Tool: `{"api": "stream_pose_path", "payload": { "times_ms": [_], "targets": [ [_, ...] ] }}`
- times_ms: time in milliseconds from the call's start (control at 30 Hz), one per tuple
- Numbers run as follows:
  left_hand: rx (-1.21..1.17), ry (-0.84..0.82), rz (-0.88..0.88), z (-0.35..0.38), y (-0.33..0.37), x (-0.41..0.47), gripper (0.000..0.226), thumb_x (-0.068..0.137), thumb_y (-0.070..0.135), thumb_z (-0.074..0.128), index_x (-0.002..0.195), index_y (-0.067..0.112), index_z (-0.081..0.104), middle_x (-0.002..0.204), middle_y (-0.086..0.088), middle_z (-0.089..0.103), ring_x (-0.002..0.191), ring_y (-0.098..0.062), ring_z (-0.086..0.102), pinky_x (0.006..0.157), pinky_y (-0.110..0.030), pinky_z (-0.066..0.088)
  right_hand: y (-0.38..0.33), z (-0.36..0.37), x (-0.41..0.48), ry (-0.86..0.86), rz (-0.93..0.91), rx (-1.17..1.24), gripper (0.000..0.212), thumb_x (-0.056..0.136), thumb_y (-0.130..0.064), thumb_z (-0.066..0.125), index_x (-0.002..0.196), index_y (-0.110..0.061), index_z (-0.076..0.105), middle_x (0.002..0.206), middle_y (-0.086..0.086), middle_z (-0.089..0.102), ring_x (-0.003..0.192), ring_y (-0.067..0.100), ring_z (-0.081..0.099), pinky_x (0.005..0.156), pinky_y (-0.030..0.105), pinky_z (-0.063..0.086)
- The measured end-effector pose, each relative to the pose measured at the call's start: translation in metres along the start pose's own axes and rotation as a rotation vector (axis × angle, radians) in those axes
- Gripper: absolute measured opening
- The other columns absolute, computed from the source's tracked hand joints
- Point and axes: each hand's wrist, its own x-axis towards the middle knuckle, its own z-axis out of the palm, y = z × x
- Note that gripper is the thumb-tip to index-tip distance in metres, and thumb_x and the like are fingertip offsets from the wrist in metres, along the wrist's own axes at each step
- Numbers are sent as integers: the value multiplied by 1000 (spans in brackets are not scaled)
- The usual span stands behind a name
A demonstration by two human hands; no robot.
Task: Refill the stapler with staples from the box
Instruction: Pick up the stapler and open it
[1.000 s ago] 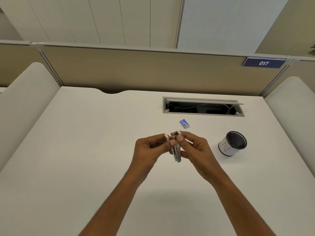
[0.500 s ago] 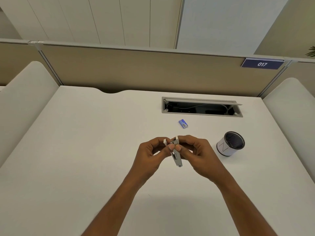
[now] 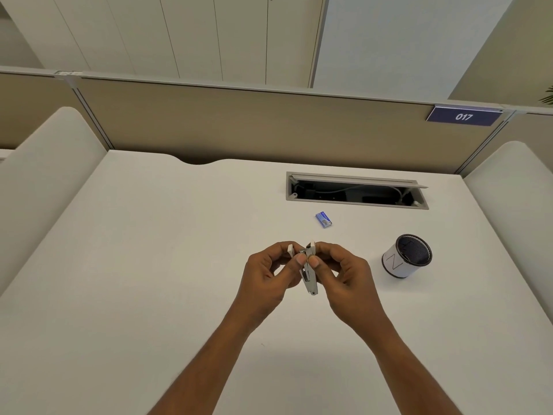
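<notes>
The stapler (image 3: 308, 275) hangs above the desk (image 3: 149, 265), pinched between both hands, its hinged end nearest the person and its two white-tipped arms spread apart at the far end. To do this step well, I judge the top arm should be swung fully clear so the metal channel lies open and level before any staples come. The left hand (image 3: 269, 275) grips the stapler's left arm with thumb and curled fingers; the right hand (image 3: 341, 272) clamps the right arm, thumbs almost touching, forearms converging. Beyond the stapler the blue staple box (image 3: 323, 219) lies untouched; a cylindrical cup (image 3: 406, 255) stands to the stapler's right.
</notes>
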Motion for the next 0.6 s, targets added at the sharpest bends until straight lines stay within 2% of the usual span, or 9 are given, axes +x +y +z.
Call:
{"api": "stream_pose_path", "payload": {
  "times_ms": [100,200,367,600],
  "targets": [
    [4,-26,-7,-4,4,2,8,98,20,71,103,21,78,97,-15,77,97,-39,70,84,-45,66,-1,-6,3,-67,-14,-1,18,96,-14,67,112,-21,72,105,-2,77,104,21,73,88,52,61],
    [36,-77,-8,-8,6,3,9,98,20,71,104,17,76,99,-10,78,101,-28,74,83,-45,66,-5,-16,9,-211,11,-20,26,91,-14,74,115,-24,72,113,-4,77,111,17,72,97,43,58],
    [45,-91,20,-5,8,4,9,98,22,70,102,16,75,96,-4,76,99,-33,71,76,-40,66,-6,-17,12,-176,3,-69,19,89,-16,76,105,-27,77,98,-6,80,95,15,77,90,39,61],
    [-9,-42,29,-1,4,3,7,98,16,70,102,15,75,91,1,74,84,-22,63,69,-36,65,-5,-12,9,-148,-8,6,21,92,-15,73,111,-23,76,99,-1,81,92,20,78,85,38,62]
  ]
}}
